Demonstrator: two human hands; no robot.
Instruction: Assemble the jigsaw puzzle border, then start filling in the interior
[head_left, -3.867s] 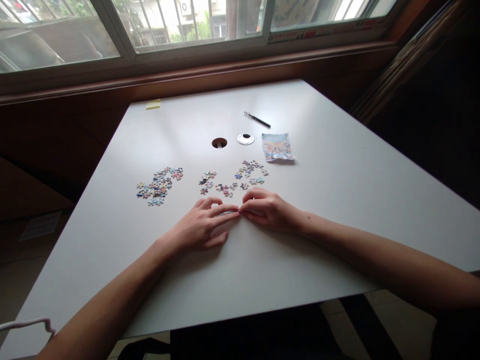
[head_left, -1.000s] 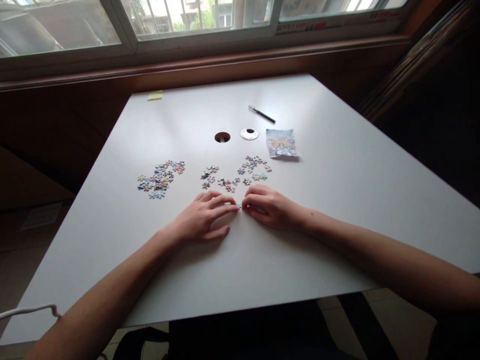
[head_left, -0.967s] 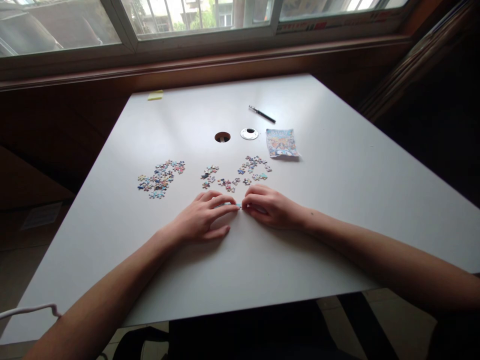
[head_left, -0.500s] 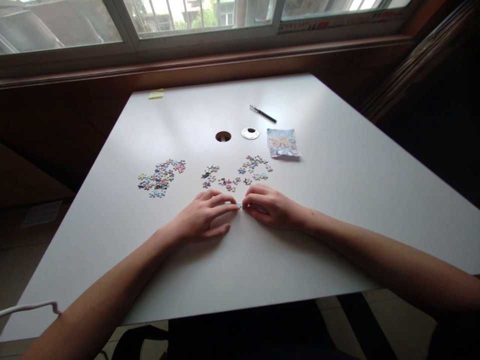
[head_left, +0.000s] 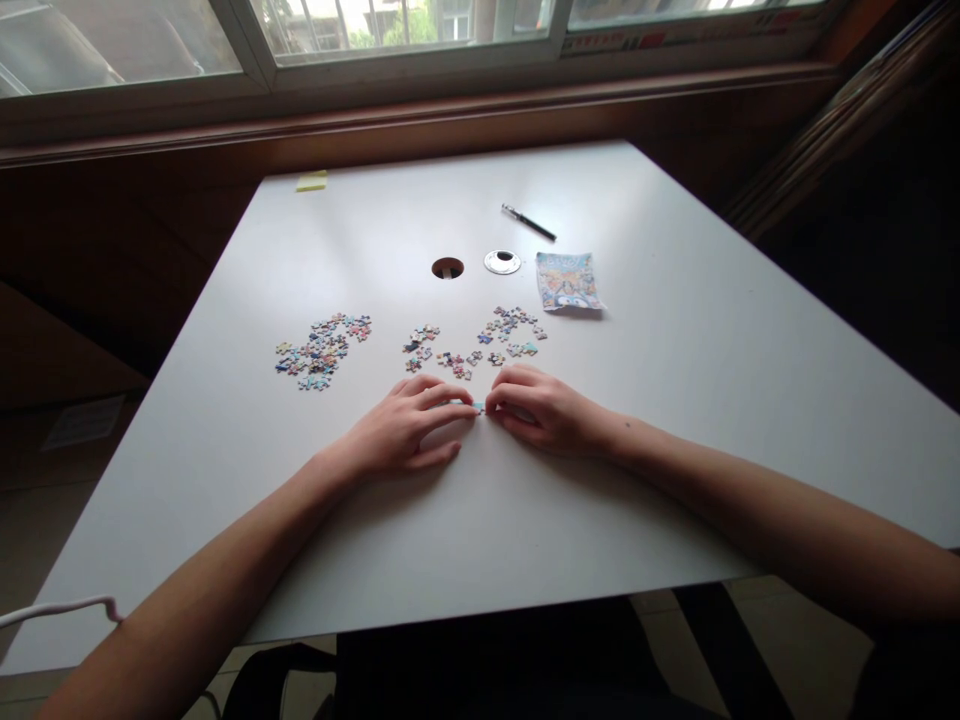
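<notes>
Light-blue puzzle pieces (head_left: 478, 407) lie flat on the white table (head_left: 450, 540), mostly covered by my fingers. My left hand (head_left: 412, 425) rests over them from the left, its fingers stretched out and fingertips touching them; the thumb lies apart on the tabletop. From the right, my right hand (head_left: 532, 408) has its fingers curled in a pinch at the pieces' right end, on a puzzle piece largely hidden by the fingertips. Just beyond both hands are loose puzzle pieces (head_left: 454, 363), with more in a cluster (head_left: 512, 322) farther right.
A dense pile of puzzle pieces (head_left: 315, 355) lies to the left. Behind are a printed picture packet (head_left: 568, 281), a black pen (head_left: 529, 222), a round cable hole (head_left: 448, 268) and its metal cover (head_left: 502, 262). A yellow sticky note (head_left: 311, 181) is at the far edge; a white cable (head_left: 67, 607) lies front left.
The camera view has tilted slightly, so the scene sits a little higher. Both hands keep nearly the same place and pose at the light-blue pieces.
</notes>
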